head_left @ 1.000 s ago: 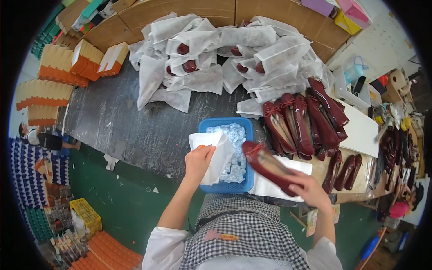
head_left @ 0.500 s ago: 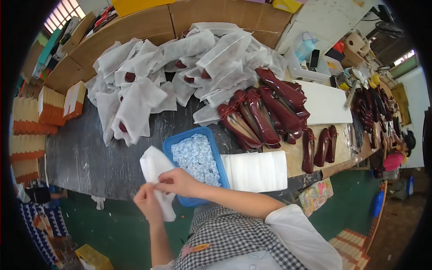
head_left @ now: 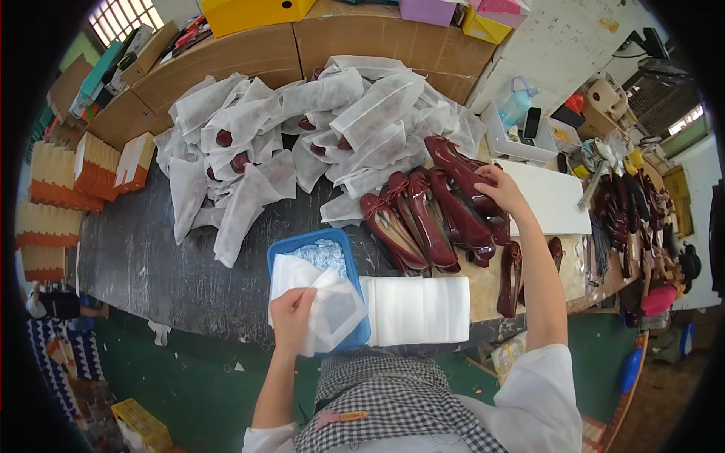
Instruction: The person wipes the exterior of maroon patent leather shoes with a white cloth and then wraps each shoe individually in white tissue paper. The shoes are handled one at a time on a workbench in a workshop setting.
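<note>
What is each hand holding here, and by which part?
The left hand holds a white fabric bag by its open end. The right hand rests on a dark red shoe in the row; whether it grips it cannot be told.

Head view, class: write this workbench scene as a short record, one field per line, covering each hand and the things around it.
left hand: holds an open white fabric bag over the blue tray
right hand: reaches onto the dark red shoes, fingers on one shoe
blue tray: holds small clear packets
stack of white bags: lies flat, right of the tray
bagged shoes: piled at the back of the dark table
boxes: orange and white, at the table's left end
</note>
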Demonstrator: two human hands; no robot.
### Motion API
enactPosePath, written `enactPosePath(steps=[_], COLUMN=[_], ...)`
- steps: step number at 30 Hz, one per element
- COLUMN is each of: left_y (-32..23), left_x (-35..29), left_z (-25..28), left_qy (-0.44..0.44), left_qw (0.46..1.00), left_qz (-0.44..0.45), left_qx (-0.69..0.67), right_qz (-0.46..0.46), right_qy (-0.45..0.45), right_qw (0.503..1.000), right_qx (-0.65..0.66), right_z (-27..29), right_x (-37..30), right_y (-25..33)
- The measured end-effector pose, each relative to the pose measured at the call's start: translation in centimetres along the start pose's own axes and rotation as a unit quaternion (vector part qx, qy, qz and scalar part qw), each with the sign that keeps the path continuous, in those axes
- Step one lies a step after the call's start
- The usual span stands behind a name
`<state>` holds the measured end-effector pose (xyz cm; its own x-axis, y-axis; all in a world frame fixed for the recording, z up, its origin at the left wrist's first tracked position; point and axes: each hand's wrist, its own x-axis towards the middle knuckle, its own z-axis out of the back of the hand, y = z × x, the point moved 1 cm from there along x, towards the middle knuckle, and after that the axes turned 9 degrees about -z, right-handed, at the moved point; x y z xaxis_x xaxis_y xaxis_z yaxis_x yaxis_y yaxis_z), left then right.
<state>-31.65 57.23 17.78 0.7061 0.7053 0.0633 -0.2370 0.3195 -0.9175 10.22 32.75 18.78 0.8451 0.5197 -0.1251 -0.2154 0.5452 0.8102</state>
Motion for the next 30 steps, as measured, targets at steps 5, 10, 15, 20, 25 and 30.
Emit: enactPosePath(steps=[5, 10, 15, 20, 25, 30], left_y=[1.4, -0.3, -6.3, -6.6, -5.1, -2.3], left_x=[2.4, 3.9, -3.1, 2.5, 2.9, 4.0], left_z=[-1.9, -3.2, -7.7, -3.2, -3.6, -1.6], left_qy=[0.012, 0.054, 0.181, 0.011, -0.032, 0.004], left_qw=[0.987, 0.967, 0.955, 0.987, 0.987, 0.997], left_qz=[-0.101, -0.185, -0.235, -0.157, -0.021, 0.013], left_qx=[0.126, 0.167, 0.018, 0.012, -0.153, -0.08], right_qz=[0.152, 0.221, -0.313, -0.082, -0.016, 0.159], right_qy=[-0.057, 0.112, 0.162, 0.032, 0.191, -0.229], right_qw=[0.975, 0.956, 0.898, 0.813, 0.944, 0.932], right_qx=[-0.148, -0.16, 0.265, 0.575, 0.267, -0.232], right_z=[-2.3, -6.3, -15.6, -18.8, -19.7, -7.2], right_x=[-10.8, -22.5, -21.7, -13.9, -15.7, -12.3], right_y=[10.0, 11.7, 6.0, 11.3, 11.3, 7.7])
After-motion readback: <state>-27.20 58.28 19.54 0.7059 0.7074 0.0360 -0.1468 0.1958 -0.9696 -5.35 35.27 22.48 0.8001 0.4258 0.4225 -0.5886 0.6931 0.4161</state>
